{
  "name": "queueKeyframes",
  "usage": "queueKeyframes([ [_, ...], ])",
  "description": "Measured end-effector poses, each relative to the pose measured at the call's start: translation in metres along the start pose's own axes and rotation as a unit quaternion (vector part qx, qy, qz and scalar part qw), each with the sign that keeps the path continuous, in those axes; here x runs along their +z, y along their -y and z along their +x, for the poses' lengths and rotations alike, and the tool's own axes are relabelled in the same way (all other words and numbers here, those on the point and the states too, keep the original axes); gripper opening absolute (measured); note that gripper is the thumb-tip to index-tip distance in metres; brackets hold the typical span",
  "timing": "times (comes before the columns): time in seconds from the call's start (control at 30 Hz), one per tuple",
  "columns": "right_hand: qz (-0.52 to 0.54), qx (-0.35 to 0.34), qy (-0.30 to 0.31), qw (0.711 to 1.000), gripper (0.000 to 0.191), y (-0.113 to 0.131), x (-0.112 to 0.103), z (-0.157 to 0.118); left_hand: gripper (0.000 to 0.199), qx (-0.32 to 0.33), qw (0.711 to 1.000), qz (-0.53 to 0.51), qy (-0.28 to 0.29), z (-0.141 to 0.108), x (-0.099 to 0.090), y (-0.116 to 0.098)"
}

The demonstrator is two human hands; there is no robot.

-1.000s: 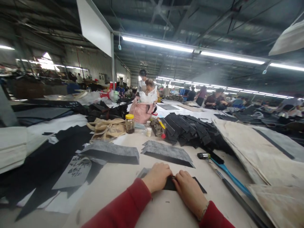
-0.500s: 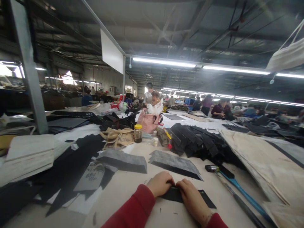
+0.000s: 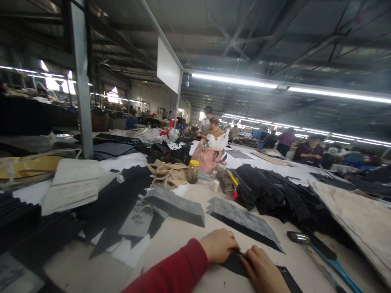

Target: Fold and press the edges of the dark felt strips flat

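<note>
Dark strip (image 3: 233, 265) lies on the bench (image 3: 175, 248), toward the near side. Left hand (image 3: 220, 245): fingers bent, tips clamped on the strip's far edge. Right hand (image 3: 263, 267): fingertips pinching that edge just beside the left's. The close double grip presumably keeps a short stretch of edge aligned; the strip's right end runs free past the right hand.

Grey-topped stack (image 3: 244, 221) beyond the hands, edges stepped, perhaps so single pieces lift off easily; second stack (image 3: 175, 204) to its left. Blue-handled tool (image 3: 341, 267) and green-collared tool (image 3: 298, 237) side by side toward the bench's right edge, likely for the right hand's reach.

Hard to make out: whatever is pinched between the fingertips; left thumb; the strip's left end, under the left hand. Right wrist, bench's near edge and both tools' handle ends are cut off below. Writing on the grey card (image 3: 138, 219) too blurred to read.
</note>
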State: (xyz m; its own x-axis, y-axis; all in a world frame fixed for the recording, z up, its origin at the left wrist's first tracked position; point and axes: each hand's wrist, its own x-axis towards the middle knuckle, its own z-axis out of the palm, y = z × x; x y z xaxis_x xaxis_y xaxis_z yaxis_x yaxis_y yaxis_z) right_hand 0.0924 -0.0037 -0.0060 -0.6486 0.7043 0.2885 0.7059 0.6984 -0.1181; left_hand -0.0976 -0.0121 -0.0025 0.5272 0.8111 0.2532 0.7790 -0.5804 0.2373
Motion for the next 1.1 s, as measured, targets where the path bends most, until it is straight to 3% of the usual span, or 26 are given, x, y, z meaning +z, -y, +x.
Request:
queueKeyframes([
  [0.17,0.039,-0.012,-0.012,0.999,0.017,-0.008,0.006,0.003,0.031,-0.032,0.997,-0.070,0.008,-0.011,-0.007,0.013],
  [0.43,0.131,-0.030,0.031,0.990,0.028,0.000,-0.001,0.012,0.028,-0.058,0.995,-0.081,0.004,-0.011,-0.007,0.010],
  [0.67,0.076,-0.038,0.067,0.994,0.027,0.006,-0.006,0.011,0.020,-0.037,0.999,-0.028,-0.007,-0.014,-0.011,0.005],
  [0.9,0.004,-0.052,0.039,0.998,0.017,0.018,0.001,0.012,0.020,-0.006,0.997,0.071,0.020,-0.020,-0.020,-0.007],
  [1.1,0.010,-0.023,0.028,0.999,0.013,0.026,-0.006,0.014,0.030,-0.043,0.995,-0.080,0.028,-0.029,-0.028,0.012],
])
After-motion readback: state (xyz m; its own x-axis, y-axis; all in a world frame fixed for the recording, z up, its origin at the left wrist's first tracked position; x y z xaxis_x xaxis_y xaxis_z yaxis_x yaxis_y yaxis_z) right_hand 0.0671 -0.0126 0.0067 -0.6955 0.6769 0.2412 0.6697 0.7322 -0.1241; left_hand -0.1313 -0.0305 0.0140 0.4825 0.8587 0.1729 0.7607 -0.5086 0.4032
